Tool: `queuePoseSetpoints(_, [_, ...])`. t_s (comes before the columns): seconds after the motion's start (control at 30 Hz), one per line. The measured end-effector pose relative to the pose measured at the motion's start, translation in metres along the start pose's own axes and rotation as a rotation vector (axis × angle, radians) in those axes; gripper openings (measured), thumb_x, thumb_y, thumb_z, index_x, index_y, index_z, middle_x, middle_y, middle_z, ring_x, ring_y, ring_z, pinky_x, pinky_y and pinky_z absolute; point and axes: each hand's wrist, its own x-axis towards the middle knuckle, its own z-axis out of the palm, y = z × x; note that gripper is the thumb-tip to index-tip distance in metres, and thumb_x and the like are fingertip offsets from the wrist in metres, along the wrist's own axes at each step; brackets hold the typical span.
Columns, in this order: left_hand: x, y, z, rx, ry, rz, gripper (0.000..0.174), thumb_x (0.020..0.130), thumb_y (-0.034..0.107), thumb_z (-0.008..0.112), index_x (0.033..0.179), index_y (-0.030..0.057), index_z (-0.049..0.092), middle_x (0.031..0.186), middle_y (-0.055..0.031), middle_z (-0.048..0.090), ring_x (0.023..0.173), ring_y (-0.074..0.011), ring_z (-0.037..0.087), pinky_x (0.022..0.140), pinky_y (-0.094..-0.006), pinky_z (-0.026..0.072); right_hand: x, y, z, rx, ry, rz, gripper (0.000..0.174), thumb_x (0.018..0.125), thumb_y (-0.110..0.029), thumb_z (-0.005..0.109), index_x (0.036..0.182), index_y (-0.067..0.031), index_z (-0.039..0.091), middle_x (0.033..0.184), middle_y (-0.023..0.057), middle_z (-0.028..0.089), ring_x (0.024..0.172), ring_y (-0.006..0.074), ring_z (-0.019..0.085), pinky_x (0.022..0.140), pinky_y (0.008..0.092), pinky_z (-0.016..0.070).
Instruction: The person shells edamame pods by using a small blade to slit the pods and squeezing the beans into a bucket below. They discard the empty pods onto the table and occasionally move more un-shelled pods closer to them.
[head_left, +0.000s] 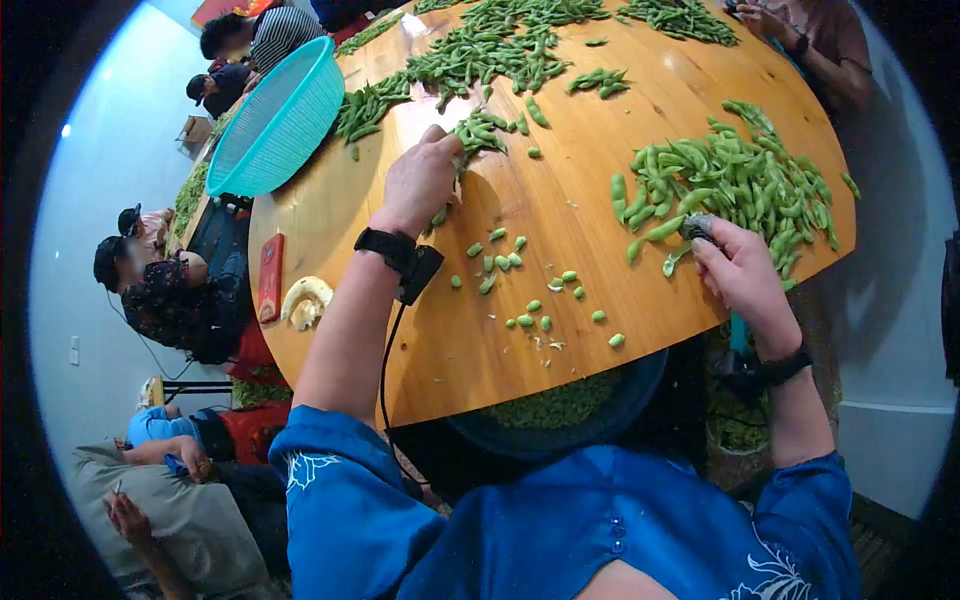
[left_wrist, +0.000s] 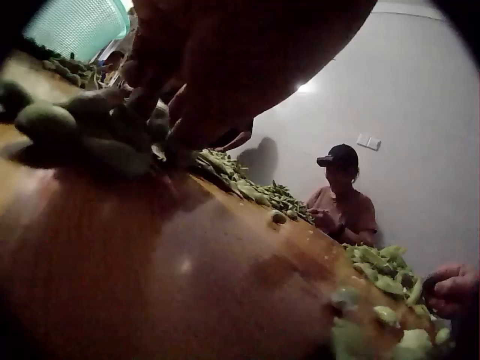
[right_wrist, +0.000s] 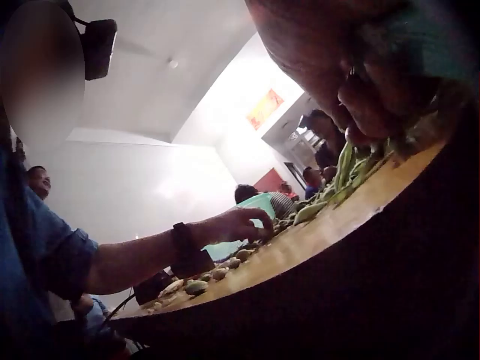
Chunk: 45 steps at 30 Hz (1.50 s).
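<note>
Over a small group of green pods [head_left: 482, 130], my left hand [head_left: 422, 182] curls its fingers down; in the left wrist view the fingers [left_wrist: 154, 94] grip among dark, blurred pods [left_wrist: 46, 126]. At the near edge of the large right-hand pod pile [head_left: 750, 185], my right hand [head_left: 745, 275] pinches a green pod [head_left: 665, 229], with a dark covering on a fingertip. The pod [right_wrist: 345, 166] also shows under the fingers in the right wrist view. Several shelled beans [head_left: 546, 323] lie on the table [head_left: 450, 370] between the hands.
A teal basket [head_left: 275, 120] stands tilted at the left. Near the left edge lie a red phone-like object [head_left: 270, 278] and a pale curved peel [head_left: 306, 300]. More pods [head_left: 500, 45] cover the far side. Beneath the near edge is a tub [head_left: 560, 410]. People sit around.
</note>
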Motion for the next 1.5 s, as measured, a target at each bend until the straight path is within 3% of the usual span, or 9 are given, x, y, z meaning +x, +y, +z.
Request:
queuePoseSetpoints(0.2, [-0.009,0.038,-0.013,-0.326,0.09,-0.109,0.021,0.083,0.003,0.047,0.1,0.0081,0.058,0.091,-0.015,0.062,0.084,-0.0374,0.06,0.072,-0.0441,0.0476,-0.004,-0.03,0.011,-0.074,-0.018,-0.112,0.023,0.088,-0.007,0.052,0.109,0.0006,0.06,0.07,0.0018,0.057,0.06,0.007,0.052,0.053,0.0241,0.0426])
queuePoseSetpoints(0.3, [-0.035,0.072,0.002,-0.763,0.09,0.048,0.017,0.089,0.004,0.054,0.105,0.0052,0.057,0.082,-0.003,0.062,0.068,-0.0124,0.057,0.06,-0.0263,0.0459,0.001,-0.05,0.037,-0.142,-0.032,-0.367,0.025,0.087,-0.005,0.051,0.109,0.004,0.058,0.075,0.0116,0.06,0.062,0.0136,0.056,0.058,0.0284,0.0458])
queuePoseSetpoints(0.43, [-0.07,0.121,-0.019,-1.245,-0.052,-0.185,0.012,0.091,0.012,0.058,0.1,0.0044,0.058,0.078,0.0007,0.058,0.06,-0.0041,0.047,0.051,-0.0198,0.039,0.008,-0.062,0.073,-0.211,-0.046,-0.667,0.024,0.085,-0.005,0.05,0.107,0.0044,0.058,0.078,0.0225,0.059,0.063,0.0276,0.059,0.06,0.0342,0.0462])
queuePoseSetpoints(0.67, [-0.079,0.12,0.003,-2.085,-0.07,-0.352,0.027,0.091,0.012,0.058,0.115,0.0006,0.059,0.083,-0.0005,0.06,0.064,-0.0058,0.052,0.054,-0.0209,0.0424,-0.004,-0.056,0.091,-0.118,-0.086,-0.429,0.013,0.085,-0.007,0.051,0.094,0.0009,0.057,0.065,0.0189,0.053,0.054,0.026,0.054,0.052,0.0383,0.04])
queuePoseSetpoints(0.87, [-0.081,0.113,-0.004,-1.434,0.002,-0.274,0.029,0.093,0.009,0.052,0.12,0.0035,0.059,0.088,-0.0002,0.061,0.065,-0.0043,0.053,0.058,-0.0191,0.0437,-0.002,-0.076,0.079,0.114,-0.187,-0.155,0.018,0.09,-0.014,0.05,0.088,0.0009,0.06,0.065,0.0,0.057,0.049,0.0063,0.053,0.045,0.0201,0.0423])
queuePoseSetpoints(1.07, [-0.084,0.11,0.01,-0.843,0.142,0.008,0.042,0.09,0.0,0.052,0.132,0.004,0.047,0.1,-0.0059,0.06,0.079,-0.0126,0.056,0.068,-0.0239,0.047,0.015,-0.069,0.086,0.167,-0.364,-0.104,0.017,0.09,-0.015,0.051,0.087,-0.0016,0.06,0.066,-0.0005,0.057,0.049,0.0047,0.052,0.044,0.0191,0.0414])
queuePoseSetpoints(1.1, [-0.084,0.111,0.008,-0.842,0.14,-0.001,0.042,0.09,0.0,0.052,0.132,0.004,0.047,0.1,-0.0059,0.06,0.079,-0.0126,0.056,0.068,-0.0239,0.047,0.015,-0.069,0.086,0.169,-0.371,-0.1,0.017,0.09,-0.015,0.051,0.087,-0.0016,0.06,0.066,-0.0005,0.057,0.049,0.0047,0.052,0.044,0.0191,0.0414])
queuePoseSetpoints(1.17, [-0.083,0.112,0.006,-0.748,0.139,0.063,0.043,0.084,-0.002,0.053,0.126,-0.0043,0.047,0.094,-0.0199,0.057,0.085,-0.0346,0.058,0.074,-0.0377,0.0473,0.016,-0.069,0.084,0.152,-0.396,-0.033,0.016,0.09,-0.015,0.051,0.086,-0.0027,0.061,0.066,-0.001,0.057,0.049,0.0043,0.051,0.044,0.0185,0.0406])
queuePoseSetpoints(1.5, [-0.085,0.118,0.017,-0.779,0.065,0.03,0.043,0.082,-0.004,0.049,0.125,-0.0057,0.048,0.1,-0.0229,0.059,0.092,-0.0373,0.059,0.08,-0.04,0.0482,0.015,-0.054,0.088,0.184,-0.353,0.009,0.015,0.09,-0.016,0.052,0.088,-0.0036,0.061,0.066,-0.0029,0.057,0.048,0.0037,0.05,0.043,0.0178,0.039])
